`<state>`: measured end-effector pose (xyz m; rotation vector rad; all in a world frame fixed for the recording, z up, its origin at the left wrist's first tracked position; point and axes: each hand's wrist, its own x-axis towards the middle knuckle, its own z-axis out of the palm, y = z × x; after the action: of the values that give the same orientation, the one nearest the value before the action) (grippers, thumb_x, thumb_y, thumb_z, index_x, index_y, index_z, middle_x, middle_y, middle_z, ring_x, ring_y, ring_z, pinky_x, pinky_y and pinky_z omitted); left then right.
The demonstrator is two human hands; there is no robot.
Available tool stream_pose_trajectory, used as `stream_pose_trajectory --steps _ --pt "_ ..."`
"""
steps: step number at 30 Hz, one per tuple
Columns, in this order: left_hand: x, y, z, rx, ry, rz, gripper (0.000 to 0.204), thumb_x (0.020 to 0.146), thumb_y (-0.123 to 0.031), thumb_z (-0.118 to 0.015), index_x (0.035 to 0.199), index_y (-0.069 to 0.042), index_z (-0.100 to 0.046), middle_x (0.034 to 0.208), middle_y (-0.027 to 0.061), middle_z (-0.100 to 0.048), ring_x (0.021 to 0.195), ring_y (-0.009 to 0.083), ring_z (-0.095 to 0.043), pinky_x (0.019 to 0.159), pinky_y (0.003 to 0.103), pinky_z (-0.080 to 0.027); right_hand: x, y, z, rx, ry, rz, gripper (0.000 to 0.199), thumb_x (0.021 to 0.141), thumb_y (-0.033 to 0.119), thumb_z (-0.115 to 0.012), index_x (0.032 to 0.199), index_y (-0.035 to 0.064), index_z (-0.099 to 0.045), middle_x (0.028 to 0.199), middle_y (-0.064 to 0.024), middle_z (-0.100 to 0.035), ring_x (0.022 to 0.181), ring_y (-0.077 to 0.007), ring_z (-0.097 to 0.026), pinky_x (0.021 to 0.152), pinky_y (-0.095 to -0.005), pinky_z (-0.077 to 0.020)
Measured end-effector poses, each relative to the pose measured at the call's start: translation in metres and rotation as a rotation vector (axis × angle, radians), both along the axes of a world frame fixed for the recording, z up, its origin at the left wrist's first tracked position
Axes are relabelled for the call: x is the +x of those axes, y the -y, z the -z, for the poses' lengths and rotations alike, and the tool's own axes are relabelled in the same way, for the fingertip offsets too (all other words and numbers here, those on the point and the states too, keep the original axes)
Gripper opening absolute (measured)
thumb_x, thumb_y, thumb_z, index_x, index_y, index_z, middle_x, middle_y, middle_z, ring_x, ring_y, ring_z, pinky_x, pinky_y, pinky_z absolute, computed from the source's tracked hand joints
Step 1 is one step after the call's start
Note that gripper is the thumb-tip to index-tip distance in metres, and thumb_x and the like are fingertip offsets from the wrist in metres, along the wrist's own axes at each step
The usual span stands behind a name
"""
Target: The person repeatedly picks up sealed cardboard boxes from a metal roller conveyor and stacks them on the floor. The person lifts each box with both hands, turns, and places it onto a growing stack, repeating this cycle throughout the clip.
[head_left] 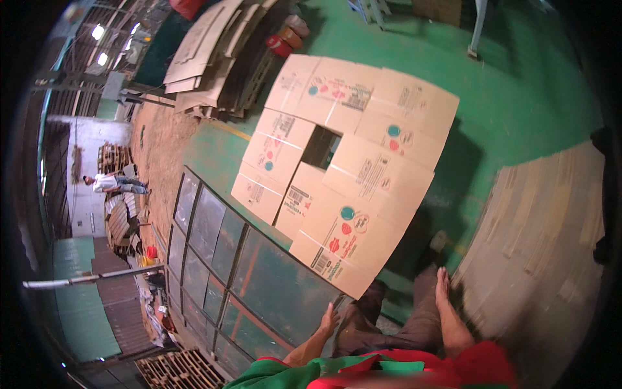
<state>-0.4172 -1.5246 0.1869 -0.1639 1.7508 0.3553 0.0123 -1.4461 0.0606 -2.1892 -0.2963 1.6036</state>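
Brown printed cartons (382, 162) are set closely together as a block ahead of me, around a dark square gap in the middle. Thin pale straps or tape lines cross their tops. My left hand (329, 320) is by my left leg, near the corner of a dark metal-framed panel (278, 279) and the nearest carton; whether it touches the panel I cannot tell. Its fingers look stretched out, with nothing visible in them. My right hand (443, 286) hangs edge-on beside my right thigh, fingers extended and holding nothing visible, close to a broad stack of flat cardboard (531, 227).
Cardboard sheets (201, 58) are piled at the far left, with a red container (278, 45) beside them. A person (110, 183) stands in the left distance near wooden pallets (114, 157). Another pallet (178, 371) lies at the lower left. The floor (518, 110) is green.
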Motion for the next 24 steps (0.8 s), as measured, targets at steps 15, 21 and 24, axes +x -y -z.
stream_pose_trajectory --steps 15,21,24 --pt "0.170 -0.173 -0.047 0.226 -0.092 0.367 0.080 0.088 -0.059 -0.062 0.143 -0.003 -0.047 0.129 0.0133 -0.058 0.106 0.0278 -0.056 0.084 0.039 -0.047 0.167 -0.106 -0.051 -0.067 -0.342 0.211 0.082 0.091 0.063 -0.057 0.152 0.0152 -0.029 0.147 -0.0156 -0.045 0.121 -0.0359 -0.053 0.095 -0.0474 -0.0456" --pt "0.185 -0.209 -0.008 0.077 0.067 0.469 0.078 0.086 -0.063 -0.063 0.140 -0.007 -0.052 0.135 0.0154 -0.056 0.119 0.0334 -0.054 0.089 0.044 -0.047 0.210 -0.216 -0.103 0.092 -0.314 0.176 0.079 0.094 0.059 -0.053 0.151 0.0104 -0.029 0.151 -0.0178 -0.041 0.131 -0.0409 -0.046 0.106 -0.0513 -0.0363" --pt "0.197 -0.274 0.015 0.047 0.047 0.661 0.068 0.086 -0.063 -0.062 0.121 -0.004 -0.063 0.107 0.0149 -0.068 0.093 0.0261 -0.064 0.070 0.040 -0.051 0.242 -0.240 -0.114 0.138 -0.277 0.212 0.077 0.095 0.058 -0.051 0.151 0.0105 -0.029 0.152 -0.0175 -0.039 0.135 -0.0415 -0.041 0.109 -0.0518 -0.0330"
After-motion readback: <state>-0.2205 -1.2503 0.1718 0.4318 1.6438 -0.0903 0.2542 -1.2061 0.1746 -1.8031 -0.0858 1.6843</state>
